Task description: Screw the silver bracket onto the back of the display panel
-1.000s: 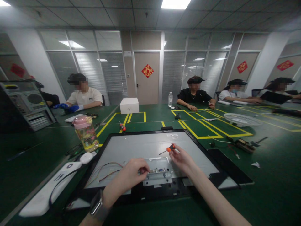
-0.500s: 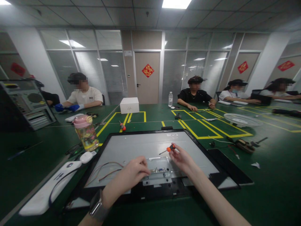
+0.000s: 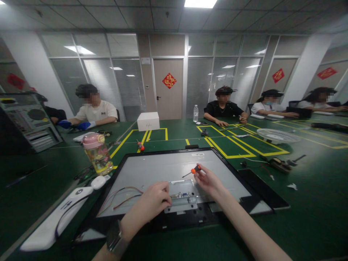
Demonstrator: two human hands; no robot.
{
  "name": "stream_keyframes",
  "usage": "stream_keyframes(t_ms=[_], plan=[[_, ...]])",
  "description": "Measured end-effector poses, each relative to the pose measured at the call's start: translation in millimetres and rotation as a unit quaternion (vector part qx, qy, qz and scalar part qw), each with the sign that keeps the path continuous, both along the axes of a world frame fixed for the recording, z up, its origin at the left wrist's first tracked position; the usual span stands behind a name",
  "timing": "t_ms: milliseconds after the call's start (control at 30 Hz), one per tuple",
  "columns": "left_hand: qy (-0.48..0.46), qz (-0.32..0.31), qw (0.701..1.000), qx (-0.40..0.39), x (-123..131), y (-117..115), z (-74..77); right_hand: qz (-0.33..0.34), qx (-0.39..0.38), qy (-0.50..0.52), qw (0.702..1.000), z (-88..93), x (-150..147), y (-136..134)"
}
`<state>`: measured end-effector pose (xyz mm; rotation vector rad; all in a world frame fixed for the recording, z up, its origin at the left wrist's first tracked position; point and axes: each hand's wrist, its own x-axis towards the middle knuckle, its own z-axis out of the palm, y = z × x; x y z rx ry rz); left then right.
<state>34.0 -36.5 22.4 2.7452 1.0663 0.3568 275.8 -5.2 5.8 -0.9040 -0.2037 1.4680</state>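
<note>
A flat display panel [image 3: 160,165] with a black frame lies on the table in front of me, its grey metal back up. A metal bracket [image 3: 181,203] with a small row of ports sits at its near middle. My left hand [image 3: 156,197] is closed at the bracket's left side, fingertips pinched; what they hold is hidden. Above the panel, right of the bracket, my right hand [image 3: 208,179] grips a small orange-and-black screwdriver [image 3: 195,169], its shaft pointing left and slightly down, clear of the bracket. Thin wires [image 3: 122,195] run over the panel left of my left hand.
On the left stand a pink-lidded bottle [image 3: 98,154] and a long white device [image 3: 58,219] with a black cable. A dark flat slab [image 3: 263,188] lies right of the panel. Farther back are a white box [image 3: 148,121], an open computer case [image 3: 29,121] and several seated people.
The view has shifted slightly, so everything sits a little farther left. Both hands keep almost the same pose over the panel, and the screwdriver is still in my right hand.
</note>
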Motion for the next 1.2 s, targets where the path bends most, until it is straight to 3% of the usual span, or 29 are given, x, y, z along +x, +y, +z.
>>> stream_keyframes(t_ms=[333, 467, 633, 833, 1033, 1200], plan=[[-0.002, 0.012, 1.0, -0.023, -0.5, -2.1, -0.7, -0.013, 0.02, -0.031, 0.999, 1.2, -2.9, -2.6], [-0.015, 0.013, 0.998, -0.052, -3.0, -1.3, 0.1, -0.044, 0.07, -0.067, 0.994, 6.2, -8.1, -9.9], [-0.032, 0.013, 0.998, -0.06, -2.7, -5.5, 5.4, -0.109, 0.199, -0.184, 0.956, 18.6, -18.9, -22.4], [-0.078, 0.01, 0.993, -0.09, -4.6, -1.6, 9.2, -0.096, 0.254, -0.277, 0.922, 24.2, -33.3, -38.0], [-0.167, 0.088, 0.982, -0.009, -10.8, 8.7, 12.4, -0.055, 0.31, -0.344, 0.884, 14.5, -41.8, -42.9], [-0.156, 0.106, 0.982, 0.031, -7.3, 4.5, 13.2, -0.044, 0.331, -0.378, 0.863, 10.8, -42.8, -43.6]])
